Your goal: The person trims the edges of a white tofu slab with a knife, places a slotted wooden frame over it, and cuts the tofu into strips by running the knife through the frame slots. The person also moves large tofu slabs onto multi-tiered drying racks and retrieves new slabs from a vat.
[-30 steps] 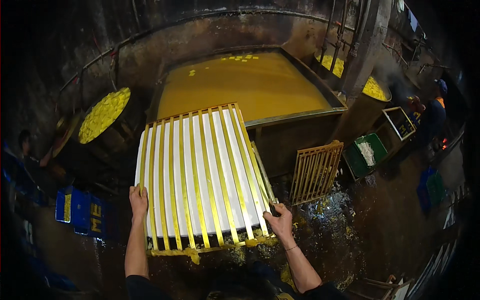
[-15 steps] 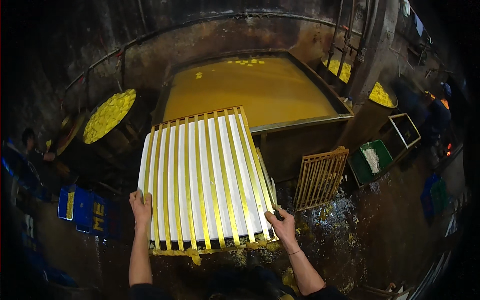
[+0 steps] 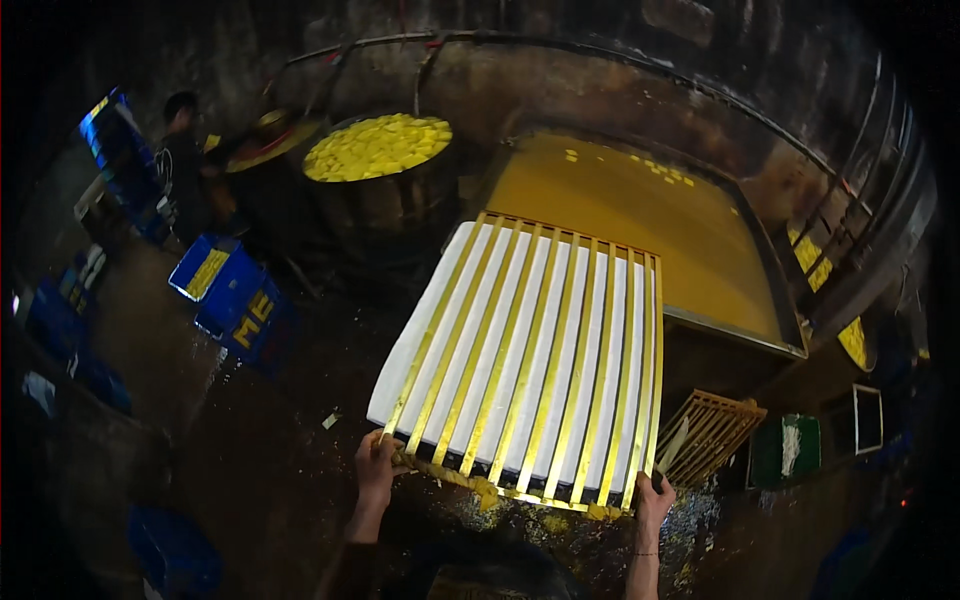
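A yellow slatted rack (image 3: pixel 558 370) lies across a broad white slab (image 3: pixel 430 345), whose left side sticks out past the slats. Ragged yellow cloth-like scraps (image 3: pixel 487 492) hang at the near edge. My left hand (image 3: pixel 374 472) closes on the rack's near left corner. At the near right corner is my right hand (image 3: pixel 654 500), closed around a dark handle with a pale blade, apparently a knife (image 3: pixel 676 442); its fingers also touch the rack edge. What bears the slab from below is mostly hidden.
Beyond the rack stands a large vat of yellow-brown liquid (image 3: pixel 630 220) with small yellow pieces floating. A round tub of yellow blocks (image 3: pixel 378 148), blue crates (image 3: pixel 225 290), a person (image 3: pixel 183 165), a leaning slatted frame (image 3: pixel 708 435) and a green bin (image 3: pixel 785 450) surround it. The floor glistens wet.
The view has swung left, so the surroundings sit further right. My left hand has shifted from the slab's left side to the rack's near left corner. My right hand stays at the right corner.
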Demonstrator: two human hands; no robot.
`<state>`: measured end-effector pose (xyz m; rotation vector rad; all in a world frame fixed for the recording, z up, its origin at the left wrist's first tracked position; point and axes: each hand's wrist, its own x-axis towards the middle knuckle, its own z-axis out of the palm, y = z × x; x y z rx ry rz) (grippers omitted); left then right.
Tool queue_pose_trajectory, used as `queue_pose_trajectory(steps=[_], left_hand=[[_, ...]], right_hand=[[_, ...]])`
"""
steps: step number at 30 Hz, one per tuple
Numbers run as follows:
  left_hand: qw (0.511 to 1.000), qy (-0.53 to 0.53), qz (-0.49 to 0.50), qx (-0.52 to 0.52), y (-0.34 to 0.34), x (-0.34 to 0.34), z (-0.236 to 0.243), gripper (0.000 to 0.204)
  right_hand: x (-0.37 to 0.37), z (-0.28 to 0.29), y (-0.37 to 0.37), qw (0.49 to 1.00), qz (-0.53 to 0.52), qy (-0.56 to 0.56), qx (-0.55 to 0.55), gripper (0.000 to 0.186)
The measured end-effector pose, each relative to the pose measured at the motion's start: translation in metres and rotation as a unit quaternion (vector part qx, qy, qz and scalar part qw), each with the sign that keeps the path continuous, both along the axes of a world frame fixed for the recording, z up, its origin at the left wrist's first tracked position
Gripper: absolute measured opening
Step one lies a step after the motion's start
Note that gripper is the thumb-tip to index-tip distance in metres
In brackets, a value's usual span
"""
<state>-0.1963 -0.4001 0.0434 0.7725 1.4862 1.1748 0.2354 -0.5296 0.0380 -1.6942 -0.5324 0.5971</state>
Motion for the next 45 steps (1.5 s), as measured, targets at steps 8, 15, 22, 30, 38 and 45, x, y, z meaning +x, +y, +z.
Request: queue_pose_trajectory(steps=[8,15,22,30,38,45], left_hand=[[0.999,-0.016,-0.012,0.031,0.005,-0.002,0.000,0.023],[0.999,-0.020,0.002,0.032,0.005,0.001,0.009,0.024],[0.872,0.381,-0.029,0.306,-0.003,0.028,0.064,0.050],[0.813,0.034,-0.534,0.231,0.000,0.137,0.082,0.017],[0.806,0.272,-0.413,0.326,0.117,0.222,0.072,0.049],[0.640,0.500,-0.446,0.375,0.176,0.198,0.042,0.083]], right_hand=[[0.006,-0.011,0.001,1.000,-0.003,-0.017,-0.012,0.038],[0.003,-0.014,-0.003,0.990,-0.038,-0.137,-0.011,0.043],[-0.071,0.130,-0.024,0.923,0.291,-0.227,-0.108,0.042],[-0.091,0.187,-0.024,0.953,0.281,0.116,0.016,0.036],[-0.016,0.164,0.141,0.933,0.221,-0.251,0.135,0.016],[0.128,0.135,0.370,0.839,0.177,-0.508,0.081,0.017]])
